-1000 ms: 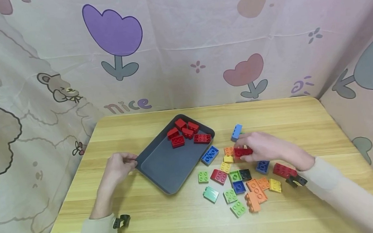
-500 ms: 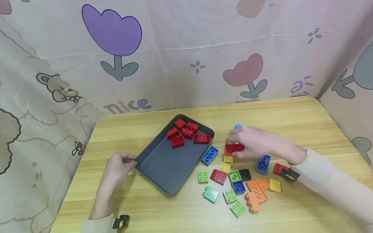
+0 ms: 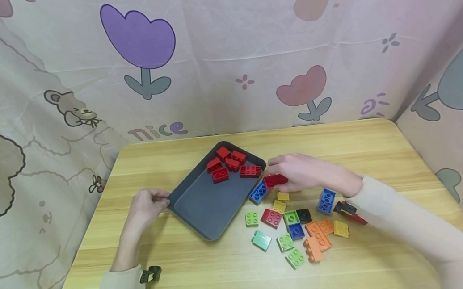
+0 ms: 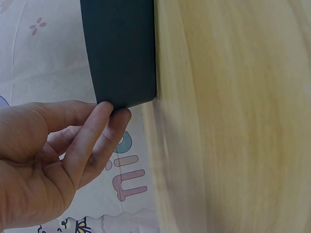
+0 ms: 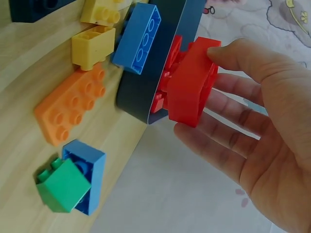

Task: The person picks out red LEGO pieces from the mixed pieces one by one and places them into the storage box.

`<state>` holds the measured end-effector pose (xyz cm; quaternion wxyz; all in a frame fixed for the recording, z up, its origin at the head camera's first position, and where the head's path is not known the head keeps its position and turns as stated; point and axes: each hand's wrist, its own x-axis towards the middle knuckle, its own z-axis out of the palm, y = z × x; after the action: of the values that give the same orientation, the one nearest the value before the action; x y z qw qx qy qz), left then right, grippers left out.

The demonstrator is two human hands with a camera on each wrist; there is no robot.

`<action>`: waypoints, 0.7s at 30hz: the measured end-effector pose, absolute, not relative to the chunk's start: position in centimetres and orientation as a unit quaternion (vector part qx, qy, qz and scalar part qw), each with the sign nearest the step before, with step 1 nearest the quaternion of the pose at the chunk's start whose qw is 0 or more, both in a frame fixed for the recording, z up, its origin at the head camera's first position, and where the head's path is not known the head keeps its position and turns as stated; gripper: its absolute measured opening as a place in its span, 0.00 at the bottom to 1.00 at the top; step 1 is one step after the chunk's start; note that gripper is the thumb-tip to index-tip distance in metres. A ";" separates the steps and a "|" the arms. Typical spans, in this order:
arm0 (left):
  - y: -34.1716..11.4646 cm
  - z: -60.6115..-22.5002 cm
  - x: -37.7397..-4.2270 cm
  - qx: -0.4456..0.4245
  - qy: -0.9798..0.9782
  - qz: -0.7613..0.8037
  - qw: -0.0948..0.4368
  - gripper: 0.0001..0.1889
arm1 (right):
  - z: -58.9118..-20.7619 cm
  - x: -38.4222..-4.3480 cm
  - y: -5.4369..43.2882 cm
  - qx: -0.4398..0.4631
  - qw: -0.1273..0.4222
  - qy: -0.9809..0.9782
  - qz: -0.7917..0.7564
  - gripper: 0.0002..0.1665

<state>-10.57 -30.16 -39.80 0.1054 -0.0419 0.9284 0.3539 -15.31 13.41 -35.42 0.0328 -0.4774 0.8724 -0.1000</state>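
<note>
My left hand (image 3: 149, 208) pinches the left corner of a dark grey tray (image 3: 208, 211); the left wrist view has thumb and fingertips meeting at the tray's corner (image 4: 114, 97). Several red toy bricks (image 3: 220, 175) lie inside, toward its far end. Between the thumb and fingers of my right hand (image 3: 307, 171) is another red brick (image 3: 275, 181), held just off the tray's right rim. In the right wrist view this red brick (image 5: 187, 82) overlaps the tray and the red ones within it. Close under it on the table lies a blue brick (image 3: 258, 193).
Right of the tray, loose bricks spread over the wooden table (image 3: 176, 273): orange (image 3: 318, 237), green (image 3: 295, 258), yellow (image 3: 341, 229), black (image 3: 304, 216) and a flat red one (image 3: 271, 218). Beyond the far edge hangs a printed cloth (image 3: 218, 73).
My right hand has carried the red brick leftward, from among the loose bricks to the tray's right edge. The left hand and the tray stay put.
</note>
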 end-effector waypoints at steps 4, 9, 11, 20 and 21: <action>-30.2 -39.8 -10.6 -0.043 0.928 0.354 0.106 0.13 | -35.2 -15.6 12.6 -0.482 0.036 0.870 -0.095 0.22; -30.2 -39.9 -10.6 -0.042 0.928 0.354 0.105 0.13 | -34.9 -16.0 11.5 -0.489 0.031 0.866 -0.101 0.22; -30.2 -39.9 -10.6 -0.042 0.928 0.354 0.104 0.12 | -34.8 -16.3 11.1 -0.493 0.026 0.863 -0.104 0.22; -30.2 -39.9 -10.7 -0.040 0.928 0.355 0.106 0.12 | -35.0 -17.7 9.3 -0.494 0.041 0.862 -0.106 0.21; -30.2 -39.9 -10.7 -0.040 0.928 0.355 0.106 0.12 | -35.1 -17.8 9.1 -0.492 0.043 0.863 -0.105 0.21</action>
<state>-10.68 -30.24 -39.93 0.1064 -0.0405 0.9278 0.3554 -17.82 9.13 -35.06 0.0429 -0.4920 0.8632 -0.1047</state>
